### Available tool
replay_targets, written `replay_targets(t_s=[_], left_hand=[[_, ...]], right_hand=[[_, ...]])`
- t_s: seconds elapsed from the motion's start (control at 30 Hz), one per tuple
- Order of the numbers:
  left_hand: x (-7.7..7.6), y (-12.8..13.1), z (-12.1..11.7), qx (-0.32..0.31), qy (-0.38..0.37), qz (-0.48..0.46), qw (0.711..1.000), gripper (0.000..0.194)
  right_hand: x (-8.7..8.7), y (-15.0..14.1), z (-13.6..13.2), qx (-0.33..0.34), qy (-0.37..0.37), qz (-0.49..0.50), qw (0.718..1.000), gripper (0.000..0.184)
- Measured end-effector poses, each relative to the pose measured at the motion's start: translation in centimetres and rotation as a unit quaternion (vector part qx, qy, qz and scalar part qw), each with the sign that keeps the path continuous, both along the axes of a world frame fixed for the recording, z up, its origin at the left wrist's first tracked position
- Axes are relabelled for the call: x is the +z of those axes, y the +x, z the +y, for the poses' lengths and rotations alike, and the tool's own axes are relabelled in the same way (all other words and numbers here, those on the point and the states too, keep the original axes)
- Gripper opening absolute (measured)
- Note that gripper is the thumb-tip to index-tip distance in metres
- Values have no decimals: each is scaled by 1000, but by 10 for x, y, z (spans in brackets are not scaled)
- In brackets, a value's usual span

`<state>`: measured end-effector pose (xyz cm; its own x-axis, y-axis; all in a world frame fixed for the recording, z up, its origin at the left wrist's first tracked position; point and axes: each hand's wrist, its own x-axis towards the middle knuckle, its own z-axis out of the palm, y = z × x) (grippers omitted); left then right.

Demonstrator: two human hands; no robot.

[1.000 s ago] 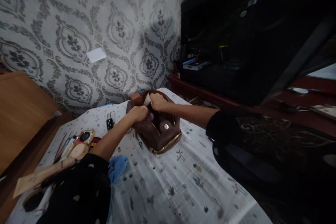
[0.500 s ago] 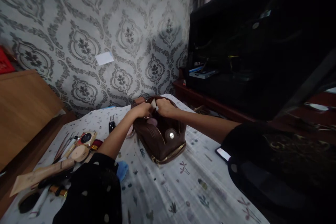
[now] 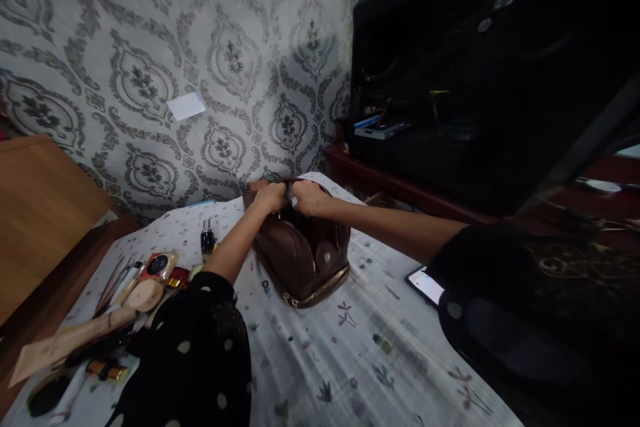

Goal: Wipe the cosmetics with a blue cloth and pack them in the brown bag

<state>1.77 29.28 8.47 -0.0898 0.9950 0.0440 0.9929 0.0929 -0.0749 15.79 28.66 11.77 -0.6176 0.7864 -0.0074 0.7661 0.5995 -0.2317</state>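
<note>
A brown handbag (image 3: 285,260) with gold zips and a round magnetic snap stands on the patterned white cloth (image 3: 360,360). My left hand (image 3: 271,197) is closed at the bag's far left rim. Close beside it, my right hand (image 3: 309,198) is closed at the far rim, its fingertips turned inward. A small whitish spot shows by the right fingers; what it is I cannot make out. The fingertips of both hands are partly hidden, and the bag's inside is dark.
Left of the bag lie cosmetics: a dark glass bottle (image 3: 207,240), a round compact (image 3: 145,295), a beige tube (image 3: 75,337) and several others. A phone (image 3: 426,284) lies on the right. Behind it stands a large black screen (image 3: 475,80); a wooden panel (image 3: 45,213) rises at left.
My hands have drawn closer together at the far rim and the bag's mouth looks narrower. The cream corner between them no longer shows. The view has shifted slightly.
</note>
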Motion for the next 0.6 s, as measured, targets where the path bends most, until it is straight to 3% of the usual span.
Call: replay_targets(t_s=[0.6], left_hand=[[-14, -7, 6, 9, 62, -59, 996, 27]], right_hand=[[3, 0, 4, 13, -4, 2, 1000, 36]])
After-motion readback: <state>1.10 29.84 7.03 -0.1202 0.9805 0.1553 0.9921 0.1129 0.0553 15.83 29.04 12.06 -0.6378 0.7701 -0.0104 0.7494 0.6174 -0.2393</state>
